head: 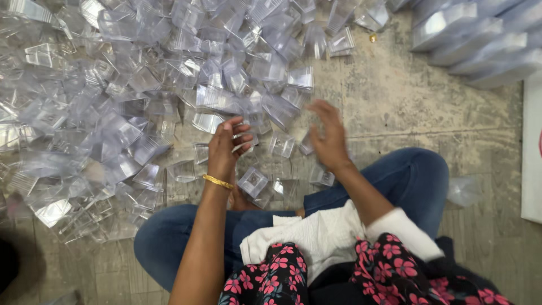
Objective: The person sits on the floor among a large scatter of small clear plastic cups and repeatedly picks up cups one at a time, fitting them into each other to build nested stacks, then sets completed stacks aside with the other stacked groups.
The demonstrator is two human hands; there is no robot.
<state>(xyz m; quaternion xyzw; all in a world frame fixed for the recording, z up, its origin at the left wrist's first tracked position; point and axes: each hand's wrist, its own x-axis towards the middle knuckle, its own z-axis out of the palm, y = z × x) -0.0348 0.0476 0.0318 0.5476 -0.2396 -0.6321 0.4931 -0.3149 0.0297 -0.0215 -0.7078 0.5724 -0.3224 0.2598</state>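
I sit cross-legged on a concrete floor facing a big heap of small clear plastic boxes (pixel 130 96). My left hand (pixel 226 144), with a gold bangle on the wrist, is curled around a small clear plastic piece (pixel 244 146) held in the fingertips. My right hand (pixel 328 135) hovers over the heap's near edge with fingers spread and slightly blurred, holding nothing I can see. A single clear box (pixel 253 182) lies just in front of my legs, between both hands.
Stacks of clear plastic trays (pixel 474 39) lie at the top right. A white cloth (pixel 316 234) rests in my lap over blue jeans. A crumpled clear bag (pixel 464 191) sits beside my right knee, and a white sheet (pixel 533 152) lies at the right edge.
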